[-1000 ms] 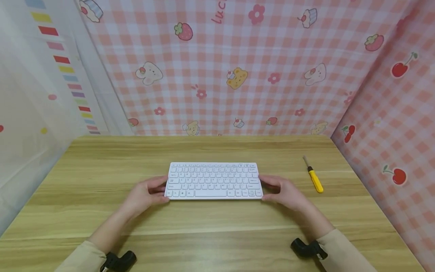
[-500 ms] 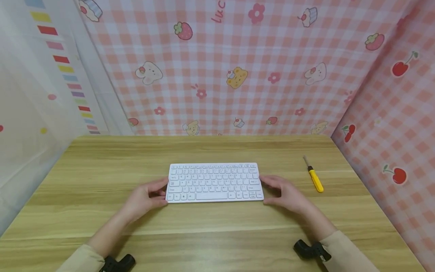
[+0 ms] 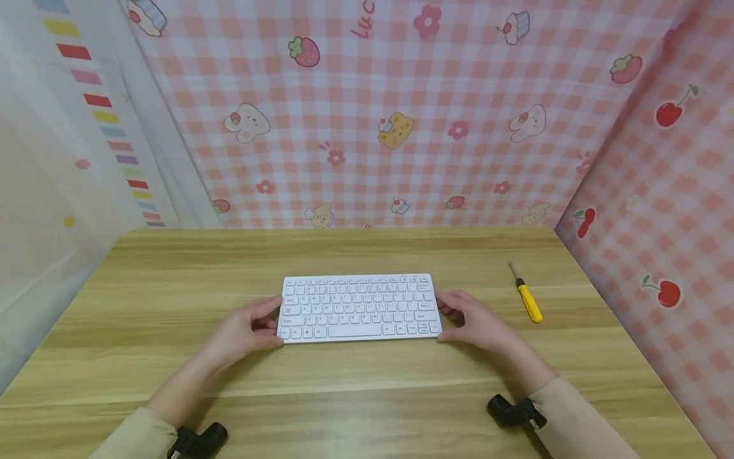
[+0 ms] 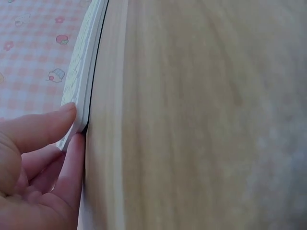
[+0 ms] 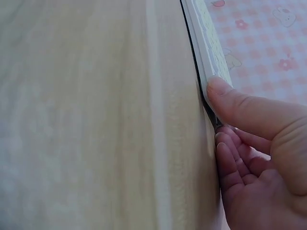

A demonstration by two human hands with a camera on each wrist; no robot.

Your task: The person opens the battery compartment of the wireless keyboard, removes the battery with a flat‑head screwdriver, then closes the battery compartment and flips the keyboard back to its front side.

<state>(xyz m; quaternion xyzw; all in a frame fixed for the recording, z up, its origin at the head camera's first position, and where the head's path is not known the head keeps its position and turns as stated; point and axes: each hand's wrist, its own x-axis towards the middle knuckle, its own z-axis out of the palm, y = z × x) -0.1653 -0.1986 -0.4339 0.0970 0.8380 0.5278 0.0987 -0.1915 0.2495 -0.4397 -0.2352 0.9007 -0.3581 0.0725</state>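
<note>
A compact white keyboard [image 3: 358,309] lies face up on the wooden table [image 3: 367,389], its long side facing me. My left hand [image 3: 232,335] holds its left end, thumb at the near corner and fingers along the short side. At the opposite end, my right hand [image 3: 482,325] grips the keyboard in much the same way. The left wrist view shows the thumb [image 4: 53,125] on the keyboard's edge [image 4: 85,91], with fingers low beside the tabletop. In the right wrist view the thumb [image 5: 240,108] presses the corner and the other fingers curl beneath it.
A screwdriver [image 3: 527,298] with a yellow handle lies to the right of the keyboard, shaft pointing away. Pink checked cloth [image 3: 367,140] hangs behind the table and along its right side. Pale cloth [image 3: 51,191] covers the left side. Each wrist wears a black camera mount [image 3: 516,413].
The keyboard's near edge appears slightly lower in the head view than a second ago, with both hands still on its ends. The head view has shifted a little. The screwdriver stays put.
</note>
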